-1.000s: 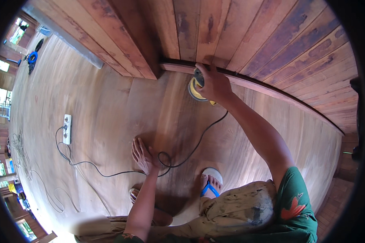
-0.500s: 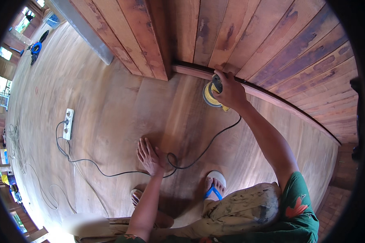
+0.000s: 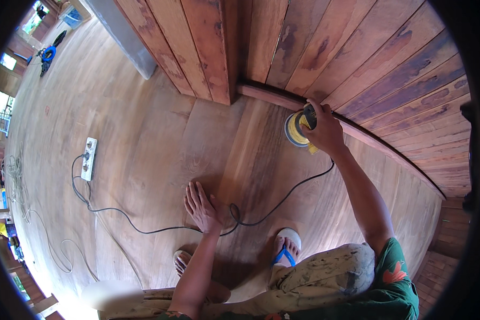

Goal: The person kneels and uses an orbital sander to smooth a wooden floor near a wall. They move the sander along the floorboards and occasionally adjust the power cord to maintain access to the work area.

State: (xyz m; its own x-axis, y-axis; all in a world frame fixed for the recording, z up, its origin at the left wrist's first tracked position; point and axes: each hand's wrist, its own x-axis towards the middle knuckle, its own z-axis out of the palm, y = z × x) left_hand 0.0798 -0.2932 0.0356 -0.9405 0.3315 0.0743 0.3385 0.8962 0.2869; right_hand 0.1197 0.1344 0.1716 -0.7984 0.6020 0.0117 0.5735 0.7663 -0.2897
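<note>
My right hand (image 3: 324, 128) is wrapped over the dark top of a yellow and black orbital sander (image 3: 298, 130). The sander's round base sits on the wooden floor (image 3: 160, 133), close against the baseboard (image 3: 272, 94) of the plank wall. From it a black cord (image 3: 274, 205) runs across the floor, with a loop beside my left wrist. My left hand (image 3: 202, 208) lies flat on the floor, fingers stretched out, holding nothing.
A white power strip (image 3: 89, 159) lies to the left with the black cord plugged in. A pale cable (image 3: 58, 261) trails at far left. The wooden wall (image 3: 352, 58) and its projecting corner (image 3: 226, 90) bound the work on the far side. My sandalled foot (image 3: 287, 248) is nearby.
In the picture, the sander and my right hand have shifted right along the baseboard. My left hand stays flat on the floor; the whole view has also shifted slightly.
</note>
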